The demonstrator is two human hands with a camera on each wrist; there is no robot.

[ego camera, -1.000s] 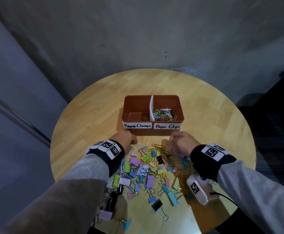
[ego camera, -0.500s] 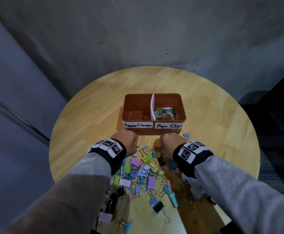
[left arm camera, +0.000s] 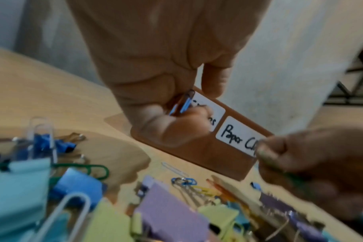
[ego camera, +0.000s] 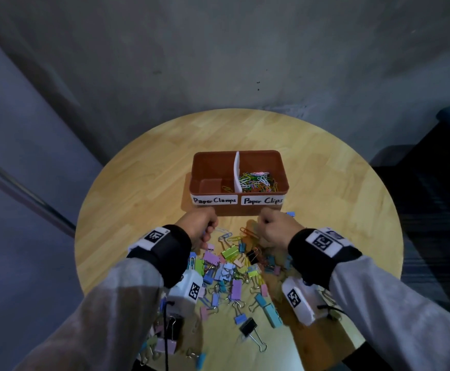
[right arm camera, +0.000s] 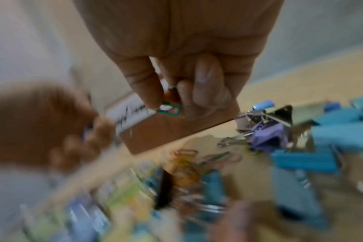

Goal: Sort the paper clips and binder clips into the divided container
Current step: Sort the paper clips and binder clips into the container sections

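Note:
A brown divided container point(ego camera: 229, 210) stands mid-table, labelled "Paper Clamps" on the left and "Paper Clips" on the right. Several coloured paper clips point(ego camera: 258, 179) lie in the right compartment; one yellowish clip point(ego camera: 226, 188) lies in the left. Just in front of the box, my left hand point(ego camera: 209, 232) pinches a blue paper clip point(left arm camera: 183, 104). My right hand point(ego camera: 265, 223) pinches a green paper clip point(right arm camera: 170, 108), with something orange tucked behind it. A mixed pile of binder clips and paper clips point(ego camera: 232, 271) lies below both hands.
The round wooden table point(ego camera: 138, 196) has bare wood left, right and behind the container. A black binder clip point(ego camera: 249, 326) lies apart near the front edge. Concrete wall behind; dark furniture point(ego camera: 432, 183) at right.
My right hand has moved left from the pile's right side up to the container's front, now fisted on a clip. The left hand has barely shifted.

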